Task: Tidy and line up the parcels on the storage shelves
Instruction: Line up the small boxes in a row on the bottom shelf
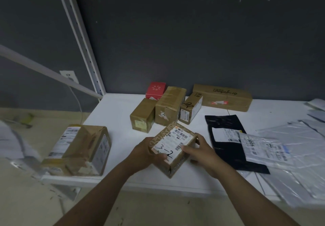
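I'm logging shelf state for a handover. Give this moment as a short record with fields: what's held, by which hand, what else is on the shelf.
held parcel: small cardboard box, label handwritten "3-2", askew to the shelf edge
left hand: holds the box's left side
right hand: holds its right side
back group: three brown boxes, red box behind them, long box to their right
left end: large taped box
right side: black mailer bag, pale poly mailers overlapping it
surface: white shelf

3-2 handwritten on held box, 3005 on grey mailer
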`<move>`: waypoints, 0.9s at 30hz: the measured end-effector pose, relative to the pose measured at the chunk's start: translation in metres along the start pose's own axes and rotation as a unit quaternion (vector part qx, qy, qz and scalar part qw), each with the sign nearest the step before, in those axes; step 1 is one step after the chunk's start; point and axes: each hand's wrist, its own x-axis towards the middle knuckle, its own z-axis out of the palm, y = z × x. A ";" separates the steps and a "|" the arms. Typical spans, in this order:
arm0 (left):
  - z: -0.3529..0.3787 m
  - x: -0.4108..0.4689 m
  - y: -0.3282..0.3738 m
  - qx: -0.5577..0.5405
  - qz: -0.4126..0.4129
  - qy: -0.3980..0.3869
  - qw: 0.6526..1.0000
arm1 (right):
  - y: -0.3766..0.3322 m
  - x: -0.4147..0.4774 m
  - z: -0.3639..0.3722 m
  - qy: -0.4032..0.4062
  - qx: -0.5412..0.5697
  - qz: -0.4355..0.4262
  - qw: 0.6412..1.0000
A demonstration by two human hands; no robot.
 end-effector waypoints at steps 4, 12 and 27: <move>0.001 -0.020 -0.008 -0.203 -0.039 -0.004 0.978 | -0.003 -0.001 0.017 -0.020 0.098 0.022 0.995; -0.026 -0.027 -0.013 -0.251 -0.056 0.014 0.966 | -0.012 -0.001 0.044 -0.021 0.147 -0.094 0.984; -0.096 -0.066 -0.002 -0.003 0.048 0.103 0.993 | -0.041 -0.001 0.104 -0.045 -0.099 -0.239 0.965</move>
